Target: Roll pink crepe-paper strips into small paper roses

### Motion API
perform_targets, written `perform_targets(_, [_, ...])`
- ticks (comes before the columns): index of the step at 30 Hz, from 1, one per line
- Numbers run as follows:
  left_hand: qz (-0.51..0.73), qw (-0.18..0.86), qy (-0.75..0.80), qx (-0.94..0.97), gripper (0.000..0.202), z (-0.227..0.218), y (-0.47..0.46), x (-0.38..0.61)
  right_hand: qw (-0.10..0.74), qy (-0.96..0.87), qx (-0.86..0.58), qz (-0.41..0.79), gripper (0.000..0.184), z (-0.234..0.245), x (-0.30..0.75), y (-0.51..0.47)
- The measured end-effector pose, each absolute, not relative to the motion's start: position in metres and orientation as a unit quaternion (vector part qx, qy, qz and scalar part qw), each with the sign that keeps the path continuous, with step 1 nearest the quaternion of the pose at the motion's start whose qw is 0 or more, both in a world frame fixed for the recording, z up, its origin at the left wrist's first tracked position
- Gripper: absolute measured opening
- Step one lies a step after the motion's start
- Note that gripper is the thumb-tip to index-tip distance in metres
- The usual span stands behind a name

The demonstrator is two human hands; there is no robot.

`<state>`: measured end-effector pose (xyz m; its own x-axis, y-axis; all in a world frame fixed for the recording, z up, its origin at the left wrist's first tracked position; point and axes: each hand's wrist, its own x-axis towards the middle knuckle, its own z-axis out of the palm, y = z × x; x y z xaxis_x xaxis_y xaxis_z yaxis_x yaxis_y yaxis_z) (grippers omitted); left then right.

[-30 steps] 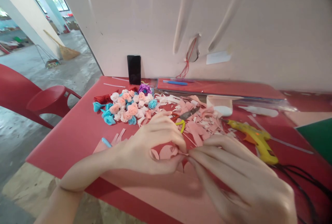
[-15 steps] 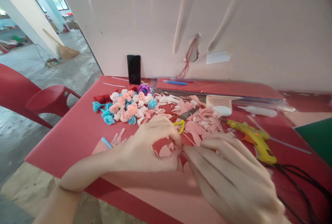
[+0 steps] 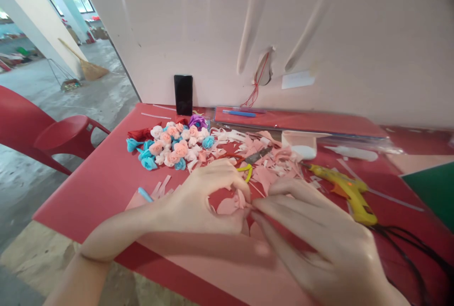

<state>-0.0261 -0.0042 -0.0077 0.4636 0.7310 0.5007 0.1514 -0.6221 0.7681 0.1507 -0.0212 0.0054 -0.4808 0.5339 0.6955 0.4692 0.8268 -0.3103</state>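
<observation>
My left hand (image 3: 198, 202) and my right hand (image 3: 319, 235) meet over the front of the red table (image 3: 99, 183). Both pinch the same small pink paper piece (image 3: 232, 203), which has curved petal-like lobes and curls between my fingertips. My left thumb and fingers form a ring around it. My right fingers are pressed together on its right end and look slightly blurred. A pink paper sheet (image 3: 220, 258) lies flat under both hands.
A pile of small paper roses (image 3: 173, 147) in pink, white and blue lies behind my left hand. Pink scraps (image 3: 269, 164), yellow-handled scissors (image 3: 248, 166), a yellow glue gun (image 3: 349, 190) with black cord and a black phone (image 3: 183, 94) stand around. A red chair (image 3: 53, 138) is at left.
My right hand has shifted slightly left and up against the left hand. The pink piece has curled tighter between the fingertips.
</observation>
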Motion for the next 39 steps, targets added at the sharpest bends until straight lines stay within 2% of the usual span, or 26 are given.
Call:
perform_targets(4, [0.402, 0.38, 0.331, 0.764, 0.015, 0.0, -0.007, -0.027, 0.406, -0.863, -0.282, 0.106, 0.018, 0.007, 0.155, -0.011])
perform_targets(7, [0.411, 0.439, 0.284, 0.747, 0.007, 0.006, -0.007, -0.03, 0.381, -0.868, -0.228, 0.22, 0.018, 0.005, 0.161, 0.002])
perform_targets(9, [0.416, 0.458, 0.244, 0.746, 0.011, 0.007, -0.006, -0.032, 0.378, -0.858, -0.202, 0.284, 0.022, 0.002, 0.165, 0.011])
perform_targets(15, [0.422, 0.427, 0.218, 0.769, 0.019, 0.006, -0.006, -0.031, 0.364, -0.83, -0.163, 0.39, 0.024, -0.006, 0.164, 0.022])
perform_targets(21, [0.455, 0.345, 0.248, 0.783, 0.018, 0.009, -0.009, -0.025, 0.361, -0.825, -0.15, 0.409, 0.019, -0.01, 0.162, 0.021])
perform_targets(28, [0.474, 0.303, 0.227, 0.795, 0.021, 0.007, -0.007, -0.025, 0.36, -0.834, -0.14, 0.394, 0.019, -0.014, 0.164, 0.022])
perform_targets(39, [0.462, 0.352, 0.249, 0.775, 0.019, 0.006, -0.011, -0.021, 0.38, -0.868, -0.096, 0.306, 0.021, -0.014, 0.166, 0.024])
